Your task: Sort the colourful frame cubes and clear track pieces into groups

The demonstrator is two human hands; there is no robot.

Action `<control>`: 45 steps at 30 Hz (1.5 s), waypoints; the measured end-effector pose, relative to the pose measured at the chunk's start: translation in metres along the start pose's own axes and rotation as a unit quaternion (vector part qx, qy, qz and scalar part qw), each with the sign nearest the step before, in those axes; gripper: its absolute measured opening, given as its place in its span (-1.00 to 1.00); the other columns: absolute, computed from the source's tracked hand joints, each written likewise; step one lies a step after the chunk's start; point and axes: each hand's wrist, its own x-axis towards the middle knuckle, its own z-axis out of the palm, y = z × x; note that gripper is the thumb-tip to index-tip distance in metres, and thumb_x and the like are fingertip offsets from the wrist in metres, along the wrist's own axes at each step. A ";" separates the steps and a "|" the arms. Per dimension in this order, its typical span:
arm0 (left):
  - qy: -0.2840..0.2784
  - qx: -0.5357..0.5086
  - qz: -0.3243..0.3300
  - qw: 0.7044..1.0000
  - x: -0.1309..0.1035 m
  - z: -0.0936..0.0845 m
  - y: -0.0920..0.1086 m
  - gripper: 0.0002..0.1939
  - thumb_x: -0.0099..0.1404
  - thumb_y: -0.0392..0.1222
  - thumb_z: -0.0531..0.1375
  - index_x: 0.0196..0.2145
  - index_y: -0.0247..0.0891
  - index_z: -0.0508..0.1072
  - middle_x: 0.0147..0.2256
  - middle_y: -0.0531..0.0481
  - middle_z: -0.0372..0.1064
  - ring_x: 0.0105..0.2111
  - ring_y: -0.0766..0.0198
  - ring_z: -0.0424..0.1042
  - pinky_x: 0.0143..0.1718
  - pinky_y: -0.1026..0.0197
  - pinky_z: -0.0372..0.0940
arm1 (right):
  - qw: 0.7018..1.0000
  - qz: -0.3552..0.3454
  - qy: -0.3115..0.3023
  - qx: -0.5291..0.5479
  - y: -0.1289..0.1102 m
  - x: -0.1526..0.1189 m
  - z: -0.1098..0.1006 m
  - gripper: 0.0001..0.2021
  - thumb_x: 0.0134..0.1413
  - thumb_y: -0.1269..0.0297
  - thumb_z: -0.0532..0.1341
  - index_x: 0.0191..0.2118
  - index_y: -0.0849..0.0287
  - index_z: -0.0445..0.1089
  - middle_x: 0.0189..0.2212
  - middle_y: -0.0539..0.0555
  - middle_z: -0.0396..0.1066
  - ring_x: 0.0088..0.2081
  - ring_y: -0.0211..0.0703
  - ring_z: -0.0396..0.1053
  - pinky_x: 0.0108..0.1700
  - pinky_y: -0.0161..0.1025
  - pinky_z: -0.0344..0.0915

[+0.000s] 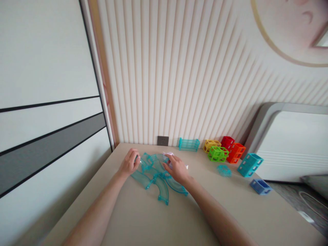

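Several clear teal curved track pieces (162, 189) lie in a loose pile on the beige table (143, 222). At the pile's upper left, my left hand (130, 162) is closed, its fingers curled round a small teal part that barely shows. My right hand (176, 167) is over the pile's right side with its fingers spread. Beneath and behind those fingers is a crumpled white and purple item (167, 154), mostly hidden by the hand.
Along the back right stand a teal rack-like piece (189, 144) and yellow (211, 145), green (218, 154), red (227, 142) and orange (235, 152) blocks. Farther right are a teal block (250, 165), a teal ring (224, 170) and a blue block (260, 187). A ribbed wall borders the table.
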 end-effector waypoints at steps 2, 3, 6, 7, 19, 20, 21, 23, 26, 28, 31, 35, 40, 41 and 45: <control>0.005 0.007 0.025 1.000 0.000 -0.001 0.001 -0.88 0.39 -0.24 -0.02 -0.33 -0.17 0.25 -0.33 -0.07 0.29 -0.26 0.15 0.35 -0.17 0.13 0.33 | 1.000 -0.014 -0.021 0.000 -0.002 0.002 0.003 -0.63 0.25 0.15 0.21 0.13 0.10 0.31 -0.24 0.10 0.50 -0.16 -0.04 0.46 -0.05 -0.16 0.33; 0.006 0.012 0.036 0.999 0.000 -0.002 0.001 -0.89 0.38 -0.24 -0.01 -0.33 -0.17 0.25 -0.33 -0.07 0.29 -0.26 0.15 0.35 -0.17 0.13 0.33 | 0.999 -0.021 -0.032 -0.001 -0.002 0.004 0.004 -0.63 0.24 0.16 0.21 0.12 0.11 0.32 -0.23 0.11 0.50 -0.16 -0.04 0.47 -0.06 -0.16 0.33; 0.011 0.031 0.066 0.997 0.002 -0.003 0.004 -0.89 0.38 -0.25 0.01 -0.34 -0.17 0.26 -0.34 -0.08 0.29 -0.28 0.14 0.34 -0.20 0.13 0.33 | 0.998 -0.034 -0.058 -0.002 -0.002 0.006 0.006 -0.62 0.21 0.16 0.24 0.11 0.12 0.34 -0.24 0.11 0.50 -0.19 -0.04 0.47 -0.11 -0.19 0.34; 0.014 0.035 0.074 0.997 0.002 -0.003 0.005 -0.88 0.37 -0.25 0.00 -0.34 -0.17 0.26 -0.35 -0.08 0.29 -0.28 0.14 0.34 -0.21 0.13 0.33 | 0.997 -0.036 -0.061 -0.004 -0.002 0.007 0.007 -0.62 0.21 0.17 0.25 0.11 0.12 0.34 -0.25 0.11 0.50 -0.19 -0.04 0.47 -0.11 -0.19 0.35; 0.087 0.040 0.033 0.995 0.002 -0.003 0.006 -0.76 0.41 -0.12 -0.06 -0.38 -0.16 0.28 -0.37 -0.10 0.31 -0.32 0.12 0.35 -0.25 0.07 0.32 | 0.992 -0.091 -0.066 -0.059 -0.005 0.005 0.014 -0.62 0.20 0.14 0.26 0.09 0.14 0.39 -0.25 0.15 0.51 -0.18 0.02 0.46 -0.05 -0.09 0.33; 0.091 0.034 0.041 0.994 0.002 -0.002 0.006 -0.77 0.42 -0.11 -0.06 -0.37 -0.16 0.28 -0.36 -0.10 0.31 -0.31 0.12 0.36 -0.24 0.07 0.32 | 0.991 -0.095 -0.066 -0.063 -0.006 0.004 0.015 -0.62 0.20 0.13 0.26 0.09 0.14 0.38 -0.25 0.16 0.51 -0.19 0.02 0.46 -0.05 -0.08 0.33; 0.094 0.028 0.048 0.994 0.001 -0.001 0.006 -0.78 0.43 -0.10 -0.05 -0.35 -0.16 0.27 -0.35 -0.10 0.31 -0.29 0.12 0.36 -0.23 0.07 0.33 | 0.991 -0.097 -0.065 -0.067 -0.007 0.003 0.016 -0.62 0.20 0.13 0.25 0.09 0.15 0.38 -0.25 0.16 0.51 -0.18 0.03 0.46 -0.05 -0.07 0.32; 0.092 0.018 0.051 0.994 0.000 0.003 0.005 -0.80 0.44 -0.08 -0.04 -0.30 -0.17 0.27 -0.32 -0.11 0.31 -0.26 0.12 0.37 -0.20 0.06 0.35 | 0.991 -0.098 -0.059 -0.074 -0.008 0.001 0.016 -0.61 0.20 0.14 0.26 0.10 0.17 0.37 -0.23 0.19 0.51 -0.16 0.06 0.45 -0.03 -0.04 0.32; 0.087 0.000 0.037 0.996 -0.001 0.007 0.005 -0.81 0.43 -0.03 0.00 -0.25 -0.17 0.25 -0.25 -0.14 0.32 -0.19 0.10 0.39 -0.12 0.02 0.37 | 0.995 -0.072 -0.036 -0.063 -0.011 0.001 0.013 -0.63 0.21 0.15 0.24 0.09 0.15 0.37 -0.24 0.18 0.52 -0.16 0.06 0.46 -0.03 -0.05 0.31; 0.088 -0.016 0.034 0.995 0.000 0.008 0.008 -0.85 0.43 -0.05 0.04 -0.24 -0.16 0.23 -0.18 -0.15 0.32 -0.13 0.11 0.40 -0.08 -0.01 0.38 | 0.998 -0.033 -0.005 -0.049 -0.011 0.003 0.008 -0.63 0.23 0.14 0.22 0.10 0.14 0.36 -0.26 0.15 0.53 -0.19 0.01 0.47 -0.06 -0.09 0.32; 0.093 -0.033 0.029 0.995 0.004 0.008 0.016 -0.89 0.41 -0.14 0.10 -0.23 -0.15 0.19 -0.11 -0.15 0.29 -0.07 0.13 0.41 -0.04 -0.01 0.39 | 0.997 0.039 0.051 -0.030 -0.006 0.006 -0.001 -0.66 0.25 0.12 0.18 0.08 0.12 0.37 -0.32 0.09 0.54 -0.24 -0.05 0.48 -0.11 -0.15 0.32; 0.103 -0.048 0.012 0.993 0.010 0.013 0.035 -0.89 0.39 -0.19 0.13 -0.24 -0.15 0.20 -0.11 -0.14 0.29 -0.05 0.14 0.42 -0.04 0.01 0.41 | 0.986 0.109 0.126 0.027 0.006 0.001 -0.010 -0.66 0.26 0.08 0.14 0.07 0.08 0.37 -0.38 0.03 0.53 -0.31 -0.08 0.49 -0.20 -0.20 0.35; 0.104 -0.077 -0.019 0.991 0.013 0.027 0.064 -0.89 0.41 -0.14 0.13 -0.24 -0.15 0.23 -0.18 -0.12 0.36 -0.11 0.14 0.46 -0.09 0.05 0.42 | 0.976 0.100 0.165 0.099 0.005 -0.025 -0.005 -0.57 0.22 0.06 0.17 0.15 0.11 0.32 -0.08 0.18 0.53 -0.12 0.05 0.49 -0.08 -0.06 0.40; 0.102 -0.085 -0.019 0.991 0.012 0.030 0.070 -0.89 0.40 -0.13 0.14 -0.20 -0.15 0.24 -0.19 -0.11 0.37 -0.11 0.14 0.47 -0.10 0.05 0.43 | 0.975 0.097 0.164 0.116 0.001 -0.030 -0.004 -0.56 0.22 0.07 0.18 0.15 0.11 0.32 -0.06 0.19 0.53 -0.10 0.06 0.49 -0.07 -0.05 0.40; 0.096 -0.081 -0.038 0.991 0.008 0.038 0.082 -0.66 0.36 -0.04 0.19 0.03 -0.16 0.25 -0.15 -0.15 0.41 -0.11 0.09 0.49 -0.10 0.04 0.44 | 0.967 0.100 0.149 0.181 -0.016 -0.039 0.003 -0.60 0.20 0.05 0.18 0.09 0.12 0.36 -0.13 0.18 0.55 -0.16 0.04 0.51 -0.11 -0.08 0.44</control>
